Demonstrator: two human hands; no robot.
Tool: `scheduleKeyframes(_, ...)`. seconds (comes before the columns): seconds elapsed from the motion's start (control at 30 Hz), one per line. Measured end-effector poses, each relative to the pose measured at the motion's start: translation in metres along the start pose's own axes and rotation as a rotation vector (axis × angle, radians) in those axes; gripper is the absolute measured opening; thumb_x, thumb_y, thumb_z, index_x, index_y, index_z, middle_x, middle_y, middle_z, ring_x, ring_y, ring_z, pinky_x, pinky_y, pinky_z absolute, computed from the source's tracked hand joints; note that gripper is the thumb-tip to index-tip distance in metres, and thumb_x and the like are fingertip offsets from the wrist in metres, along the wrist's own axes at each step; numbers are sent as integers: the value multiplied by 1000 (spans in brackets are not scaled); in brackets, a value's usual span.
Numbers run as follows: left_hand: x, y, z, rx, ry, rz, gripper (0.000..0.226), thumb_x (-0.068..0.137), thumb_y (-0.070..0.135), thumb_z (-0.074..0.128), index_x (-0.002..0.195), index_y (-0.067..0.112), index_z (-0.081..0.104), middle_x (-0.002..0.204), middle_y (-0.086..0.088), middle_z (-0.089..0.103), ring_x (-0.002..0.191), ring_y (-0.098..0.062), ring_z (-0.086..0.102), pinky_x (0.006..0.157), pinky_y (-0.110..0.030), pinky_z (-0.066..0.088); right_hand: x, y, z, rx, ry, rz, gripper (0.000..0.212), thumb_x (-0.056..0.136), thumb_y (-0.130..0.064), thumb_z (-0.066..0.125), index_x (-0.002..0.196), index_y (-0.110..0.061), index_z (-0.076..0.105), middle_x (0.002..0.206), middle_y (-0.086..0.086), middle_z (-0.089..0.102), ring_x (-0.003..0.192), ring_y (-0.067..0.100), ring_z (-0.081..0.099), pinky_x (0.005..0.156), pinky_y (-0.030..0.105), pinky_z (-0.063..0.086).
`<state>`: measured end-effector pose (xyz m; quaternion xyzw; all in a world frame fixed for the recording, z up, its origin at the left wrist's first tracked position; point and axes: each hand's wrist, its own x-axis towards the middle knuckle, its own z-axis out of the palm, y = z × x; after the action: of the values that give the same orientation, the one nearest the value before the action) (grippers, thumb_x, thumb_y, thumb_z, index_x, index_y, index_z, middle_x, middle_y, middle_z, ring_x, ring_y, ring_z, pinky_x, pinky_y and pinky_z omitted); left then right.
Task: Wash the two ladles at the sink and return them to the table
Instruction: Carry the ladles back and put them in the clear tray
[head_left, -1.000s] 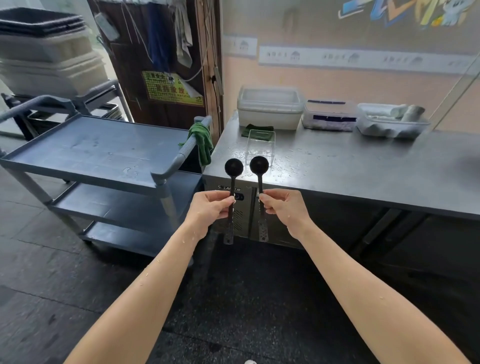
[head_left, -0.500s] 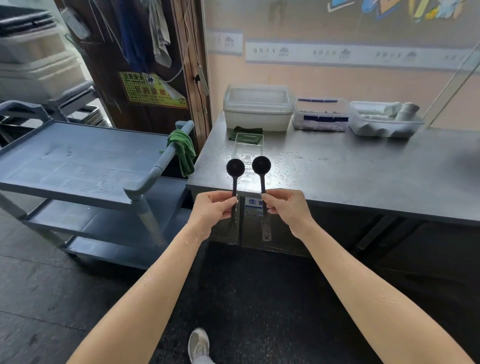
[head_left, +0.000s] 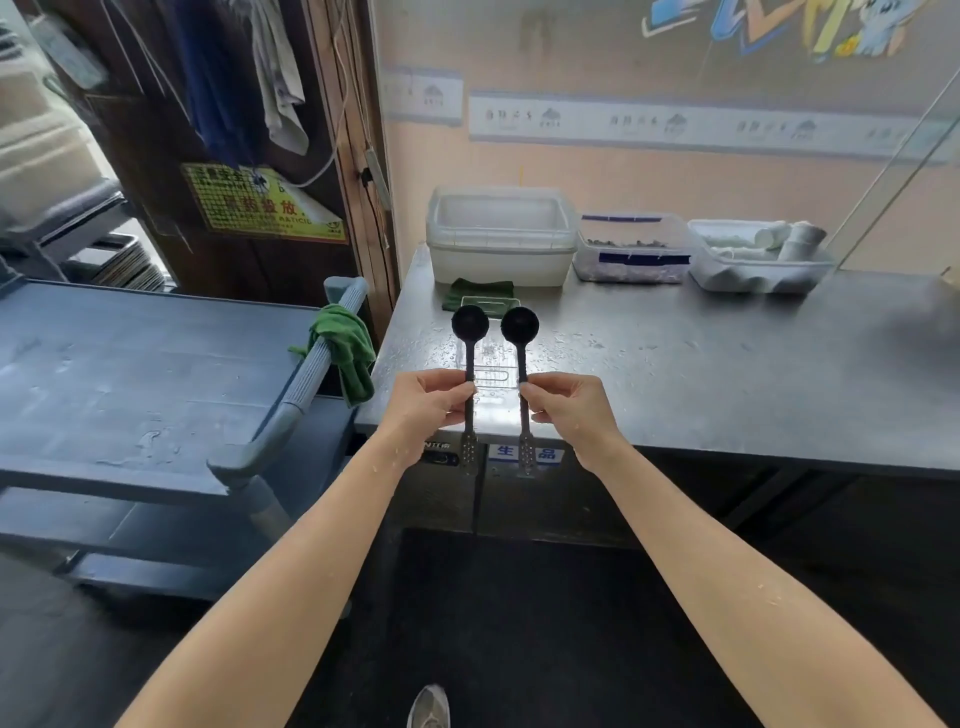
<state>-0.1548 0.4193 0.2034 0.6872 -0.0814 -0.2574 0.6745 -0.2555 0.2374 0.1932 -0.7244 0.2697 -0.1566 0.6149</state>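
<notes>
— Where are the ladles now?

— My left hand (head_left: 426, 402) pinches the handle of the left ladle (head_left: 469, 364), and my right hand (head_left: 566, 405) pinches the right ladle (head_left: 520, 364). Both hands are closed on the handles, and the bowls are up, above the wet tabletop (head_left: 701, 374).

— How to put them down well?

— I think I should lower both slowly and flat, beside the clear container (head_left: 491, 353), away from the edge, and only then open my fingers.
</notes>
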Motion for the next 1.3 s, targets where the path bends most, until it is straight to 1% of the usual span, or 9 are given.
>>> scheduleKeyframes(0.1,29,10,-9,-3,-29,6,12,84,8,78,92,15,74,88,-3,80,84,-22,77,70,-25,61,26,-10,14,20,19,11,22,87,-19,80,108,-10,80,99,4,80,87,17,74,70,23,58)
scheduleKeyframes(0.27,72,24,-25,13,-75,-1,21,85,6,76,106,3,73,96,-11,78,87,-26,77,80,-35,62,62,-25,35,61,52,20,23,86,-16,81,107,-7,79,97,6,80,84,17,73,70,24,57)
scheduleKeyframes(0.4,99,31,-36,-16,-105,12,21,85,5,76,105,2,72,95,-13,78,82,-25,78,73,-30,62,82,-32,47,71,66,6,17,86,-18,81,102,-11,80,94,3,81,83,15,74,70,24,57)
scheduleKeyframes(0.47,112,34,-39,-25,-114,13,23,85,5,76,107,1,72,97,-14,78,85,-27,77,76,-33,63,92,-34,53,69,64,6,11,86,-18,81,97,-15,81,91,1,81,83,15,75,69,24,57)
scheduleKeyframes(0.57,128,34,-40,-29,-124,9,23,86,6,76,108,2,72,99,-13,78,87,-28,77,81,-37,62,105,-32,58,59,65,13,16,87,-18,80,101,-12,80,93,3,81,84,16,75,67,22,56)
scheduleKeyframes(0.7,151,32,-37,-28,-130,-6,23,86,7,76,108,3,72,99,-13,78,88,-28,77,80,-35,63,129,-25,60,51,62,33,20,87,-19,80,105,-9,79,96,5,80,84,16,74,67,21,56)
scheduleKeyframes(0.87,183,28,-27,-6,-97,-15,19,87,7,75,106,5,74,95,-10,79,83,-24,78,68,-26,61,163,-17,56,75,42,54,11,87,-17,80,98,-14,80,91,3,80,80,13,74,67,22,55)
scheduleKeyframes(1.0,218,26,-10,2,-45,-32,14,86,7,75,100,8,75,87,-5,80,78,-20,78,62,-22,59,201,-10,49,54,7,64,15,88,-15,79,102,-10,80,94,5,80,83,16,73,68,24,55)
scheduleKeyframes(1.3,308,13,41,63,41,-112,20,87,8,74,108,3,73,97,-13,78,88,-27,77,71,-28,61,299,8,23,-9,-85,141,17,90,-15,77,105,-7,79,99,7,80,91,20,74,70,25,56)
